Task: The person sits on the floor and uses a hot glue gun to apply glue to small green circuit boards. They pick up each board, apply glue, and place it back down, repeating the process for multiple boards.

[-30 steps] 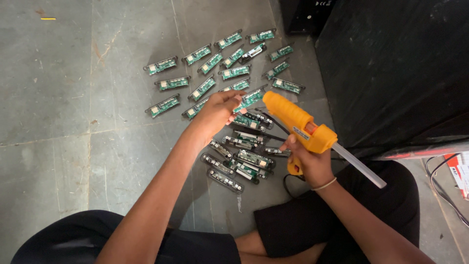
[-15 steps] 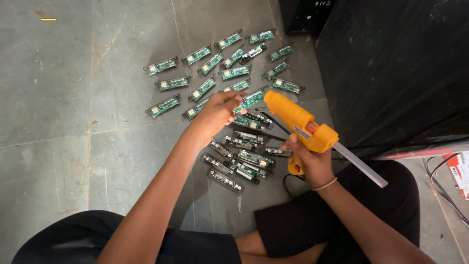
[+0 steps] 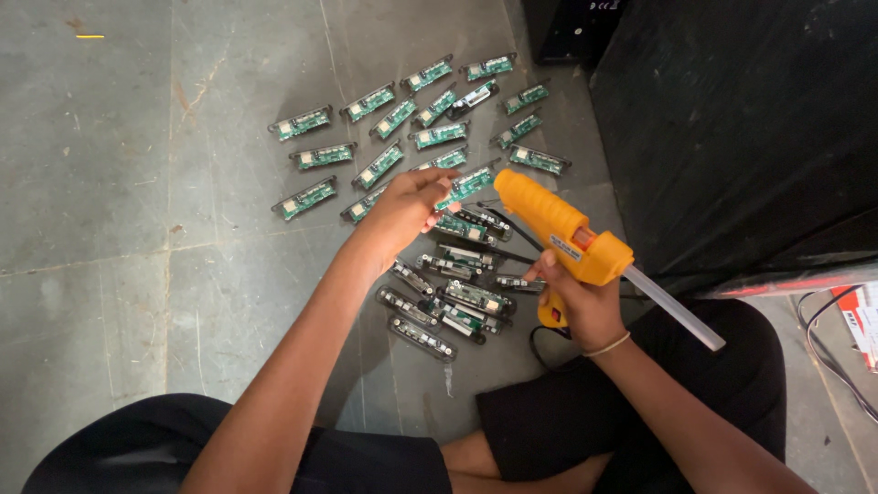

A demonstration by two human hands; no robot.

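**Glue gun gripped, circuit board pinched over the floor**

Fingers (image 3: 437, 194) of the left hand (image 3: 402, 209) are curled down onto a green circuit board (image 3: 466, 183), pinching its near end; the board lies at the meeting point of two groups of boards on the grey stone floor (image 3: 119, 183). Whether the board is lifted clear of the floor or only pressed against it is hard to tell from this angle. The left forearm reaches out from the lower middle of the head view, crossing above the nearer boards.

The right hand (image 3: 576, 302) is clenched around the handle of an orange glue gun (image 3: 558, 224). The gun's nozzle points up and left toward the pinched board and ends just beside it, and a pale glue stick (image 3: 677, 311) juts out of the back of the gun toward the lower right. A thin bracelet (image 3: 608, 346) circles the right wrist.

Beyond the left hand, a spread of green boards (image 3: 384, 123) lies face up, laid roughly in rows and a little apart from each other. Nearer the person, a tighter cluster of boards in dark frames (image 3: 448, 297) is bunched together, some overlapping. The person sits on the floor with legs folded in black clothing (image 3: 713, 384). A large black box (image 3: 741, 128) fills the upper right, and black cables (image 3: 828, 352) trail at the right edge.
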